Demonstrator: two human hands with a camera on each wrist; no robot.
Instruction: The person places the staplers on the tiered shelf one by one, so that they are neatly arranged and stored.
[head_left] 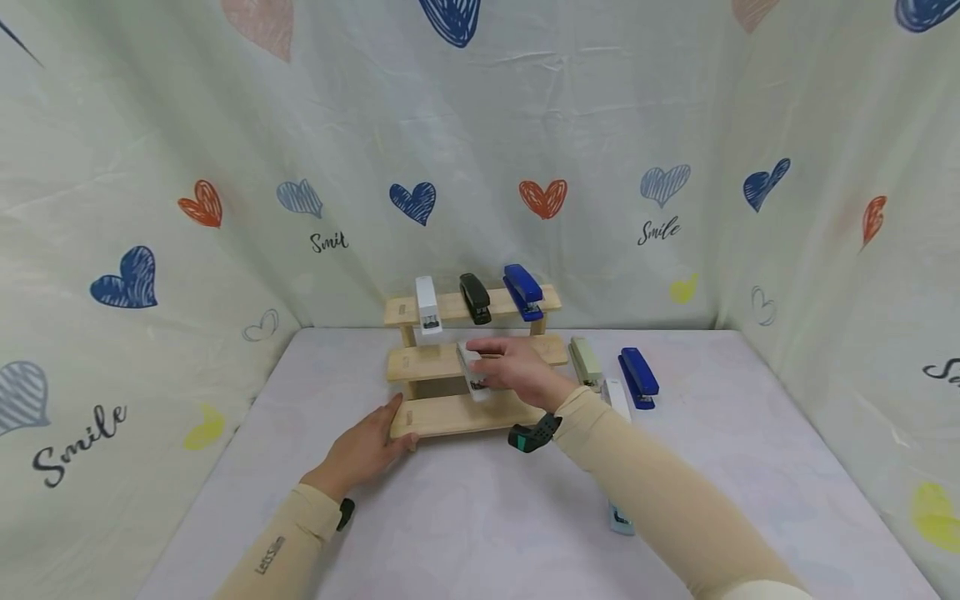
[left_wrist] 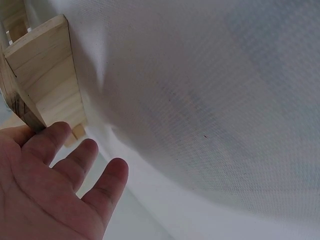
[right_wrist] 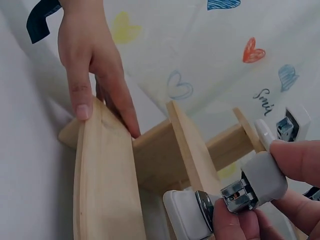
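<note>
A three-tier wooden stand (head_left: 457, 417) sits in the middle of the table. My left hand (head_left: 365, 447) grips the left end of its lowest shelf, thumb at the front edge and fingers on the far side. My right hand (head_left: 522, 372) holds a white stapler (head_left: 477, 390) over the middle shelf, nose toward me. In the right wrist view its jaws stand apart, the upper nose (right_wrist: 267, 177) between thumb and fingers. On the top shelf rest a white stapler (head_left: 427, 304), a black stapler (head_left: 474, 297) and a blue stapler (head_left: 523, 290).
Right of the stand lie a pale green stapler (head_left: 586, 362), another white stapler (head_left: 617, 395) and another blue stapler (head_left: 638, 377). The end of a light blue stapler (head_left: 621, 521) shows below my right forearm, which hides the rest. A heart-printed curtain (head_left: 480, 108) surrounds the table.
</note>
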